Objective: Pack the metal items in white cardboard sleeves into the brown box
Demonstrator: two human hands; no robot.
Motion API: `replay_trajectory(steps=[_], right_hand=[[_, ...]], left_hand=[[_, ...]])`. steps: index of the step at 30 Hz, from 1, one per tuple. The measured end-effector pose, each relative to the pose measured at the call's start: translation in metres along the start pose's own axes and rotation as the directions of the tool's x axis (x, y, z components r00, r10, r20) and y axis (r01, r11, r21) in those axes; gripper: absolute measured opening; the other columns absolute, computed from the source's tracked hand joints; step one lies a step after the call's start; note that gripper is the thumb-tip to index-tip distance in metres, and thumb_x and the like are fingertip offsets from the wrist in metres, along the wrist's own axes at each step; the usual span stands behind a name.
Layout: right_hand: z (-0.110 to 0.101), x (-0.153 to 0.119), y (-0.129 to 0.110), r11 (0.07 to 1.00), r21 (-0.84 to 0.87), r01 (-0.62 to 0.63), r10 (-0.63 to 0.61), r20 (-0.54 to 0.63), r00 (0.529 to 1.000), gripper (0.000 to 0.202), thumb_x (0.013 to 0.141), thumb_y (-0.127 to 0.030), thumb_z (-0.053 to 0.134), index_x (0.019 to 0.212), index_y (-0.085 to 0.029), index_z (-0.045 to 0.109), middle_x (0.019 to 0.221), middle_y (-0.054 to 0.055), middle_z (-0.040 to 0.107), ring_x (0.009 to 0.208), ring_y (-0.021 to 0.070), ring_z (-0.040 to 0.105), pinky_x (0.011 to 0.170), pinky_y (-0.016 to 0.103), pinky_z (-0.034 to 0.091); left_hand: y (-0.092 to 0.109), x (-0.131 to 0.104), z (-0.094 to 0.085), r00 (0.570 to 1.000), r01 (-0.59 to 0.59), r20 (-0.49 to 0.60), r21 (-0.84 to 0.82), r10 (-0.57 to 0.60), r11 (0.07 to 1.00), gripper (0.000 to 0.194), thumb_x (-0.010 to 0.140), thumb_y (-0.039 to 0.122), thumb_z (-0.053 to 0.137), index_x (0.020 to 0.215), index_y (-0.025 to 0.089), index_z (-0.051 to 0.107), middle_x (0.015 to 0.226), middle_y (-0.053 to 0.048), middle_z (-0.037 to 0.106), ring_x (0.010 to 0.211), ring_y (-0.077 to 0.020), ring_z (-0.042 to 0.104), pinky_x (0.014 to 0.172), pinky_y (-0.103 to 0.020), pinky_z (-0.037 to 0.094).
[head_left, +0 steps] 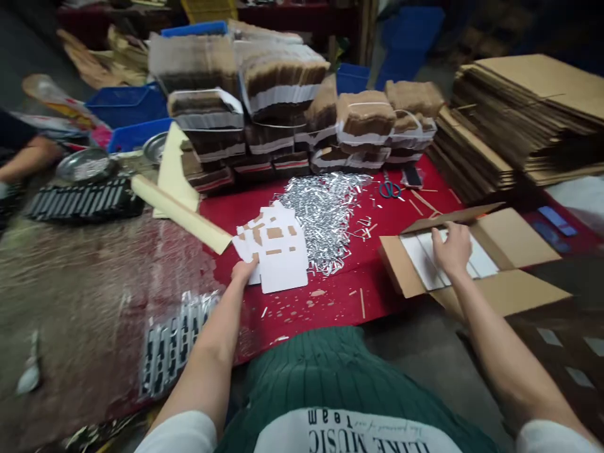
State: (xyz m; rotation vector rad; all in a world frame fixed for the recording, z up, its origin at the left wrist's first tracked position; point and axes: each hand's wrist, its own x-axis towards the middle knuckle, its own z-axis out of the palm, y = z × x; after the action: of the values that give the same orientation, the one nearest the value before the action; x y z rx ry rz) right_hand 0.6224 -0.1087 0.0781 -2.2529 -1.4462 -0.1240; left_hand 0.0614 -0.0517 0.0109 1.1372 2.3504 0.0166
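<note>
My left hand [245, 269] is closed on the lower left edge of several fanned-out white cards [283, 274] with brown patches and notched edges. They lie over the red tabletop, beside a heap of small shiny metal clips [325, 217]. Off to the right, my right hand [453, 247] reaches into an open cardboard box [523, 236]. White flat pieces [484, 258] stand in rows inside the box, and my fingers rest on or between them. Whether those fingers grip a piece cannot be made out.
Tall banded stacks of cards [283, 82] line the back of the table. Scissors [389, 189] and a phone [412, 177] lie behind the clips. Flattened cardboard [533, 113] is piled at right. Bagged black parts [174, 340] and a yellow paper roll [182, 214] lie left. Another person's arm [31, 157] shows at far left.
</note>
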Motion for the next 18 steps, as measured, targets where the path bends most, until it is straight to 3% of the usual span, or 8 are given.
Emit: replay_trajectory(steps=[2, 4, 7, 9, 12, 15, 16, 18], right_hand=[[0.007, -0.047, -0.078, 0.928, 0.280, 0.245, -0.234, -0.072, 0.970, 0.035, 0.092, -0.035, 0.036, 0.118, -0.016, 0.051, 0.105, 0.014, 0.056, 0.100, 0.0231, 0.051, 0.087, 0.040, 0.040], [0.017, -0.102, -0.149, 0.744, 0.435, 0.508, -0.543, -0.051, 0.838, 0.034, 0.090, -0.033, 0.042, 0.120, -0.019, 0.050, 0.110, 0.012, 0.056, 0.105, 0.0235, 0.049, 0.090, 0.041, 0.039], [0.036, -0.165, -0.214, 0.576, 0.492, 0.652, -0.771, 0.064, 0.633, 0.033, 0.089, -0.030, 0.044, 0.119, -0.020, 0.053, 0.118, 0.014, 0.052, 0.113, 0.0274, 0.042, 0.095, 0.046, 0.034], [0.046, -0.184, -0.224, 0.574, 0.478, 0.665, -0.806, 0.186, 0.562, 0.027, 0.090, -0.032, 0.042, 0.104, -0.019, 0.061, 0.107, 0.014, 0.055, 0.108, 0.0287, 0.042, 0.092, 0.047, 0.034], [0.047, -0.192, -0.212, 0.552, 0.458, 0.697, -0.833, 0.270, 0.482, 0.030, 0.091, -0.037, 0.040, 0.084, -0.018, 0.063, 0.091, 0.012, 0.056, 0.098, 0.0268, 0.044, 0.086, 0.043, 0.036], [0.039, -0.200, -0.201, 0.514, 0.493, 0.702, -0.858, 0.295, 0.421, 0.032, 0.093, -0.037, 0.037, 0.087, -0.018, 0.062, 0.096, 0.011, 0.058, 0.099, 0.0248, 0.046, 0.088, 0.041, 0.034], [0.037, -0.203, -0.200, 0.552, 0.515, 0.656, -0.834, 0.348, 0.428, 0.035, 0.093, -0.038, 0.035, 0.087, -0.018, 0.062, 0.094, 0.011, 0.059, 0.096, 0.0237, 0.047, 0.087, 0.039, 0.034], [0.038, -0.211, -0.199, 0.681, 0.563, 0.469, -0.732, 0.544, 0.410, 0.042, 0.094, -0.042, 0.031, 0.082, -0.017, 0.062, 0.084, 0.009, 0.061, 0.083, 0.0204, 0.051, 0.078, 0.034, 0.038]], left_hand=[[0.004, -0.024, -0.002, 1.000, -0.012, -0.014, -0.054, 0.011, 0.998, 0.060, 0.076, 0.057, 0.049, 0.107, 0.007, 0.059, 0.111, -0.024, 0.062, 0.104, -0.0347, 0.059, 0.079, -0.039, 0.048], [0.003, -0.053, 0.001, 0.991, -0.131, -0.048, -0.118, 0.127, 0.984, 0.051, 0.080, 0.051, 0.047, 0.108, 0.011, 0.057, 0.109, -0.020, 0.064, 0.104, -0.0308, 0.060, 0.081, -0.036, 0.046], [-0.009, -0.100, 0.013, 0.914, -0.388, 0.003, -0.286, 0.406, 0.876, 0.038, 0.080, 0.043, 0.050, 0.104, 0.014, 0.055, 0.099, -0.013, 0.067, 0.094, -0.0235, 0.062, 0.080, -0.032, 0.046], [-0.024, -0.125, 0.020, 0.815, -0.473, 0.099, -0.456, 0.571, 0.754, 0.033, 0.077, 0.036, 0.053, 0.103, 0.016, 0.054, 0.097, -0.007, 0.066, 0.089, -0.0190, 0.061, 0.080, -0.030, 0.046], [-0.047, -0.145, 0.025, 0.687, -0.420, 0.244, -0.636, 0.684, 0.648, 0.035, 0.072, 0.027, 0.056, 0.105, 0.017, 0.054, 0.099, -0.004, 0.064, 0.088, -0.0159, 0.059, 0.080, -0.028, 0.046], [-0.057, -0.151, 0.025, 0.672, -0.291, 0.327, -0.708, 0.664, 0.644, 0.038, 0.072, 0.023, 0.051, 0.109, 0.016, 0.053, 0.100, -0.005, 0.063, 0.086, -0.0150, 0.058, 0.077, -0.028, 0.047], [-0.056, -0.152, 0.023, 0.666, -0.268, 0.343, -0.719, 0.663, 0.641, 0.040, 0.071, 0.022, 0.050, 0.110, 0.015, 0.053, 0.101, -0.005, 0.063, 0.086, -0.0149, 0.058, 0.076, -0.028, 0.047], [-0.053, -0.151, 0.019, 0.599, -0.259, 0.389, -0.733, 0.700, 0.629, 0.041, 0.071, 0.022, 0.052, 0.111, 0.015, 0.055, 0.104, -0.006, 0.063, 0.088, -0.0154, 0.058, 0.078, -0.028, 0.046]])
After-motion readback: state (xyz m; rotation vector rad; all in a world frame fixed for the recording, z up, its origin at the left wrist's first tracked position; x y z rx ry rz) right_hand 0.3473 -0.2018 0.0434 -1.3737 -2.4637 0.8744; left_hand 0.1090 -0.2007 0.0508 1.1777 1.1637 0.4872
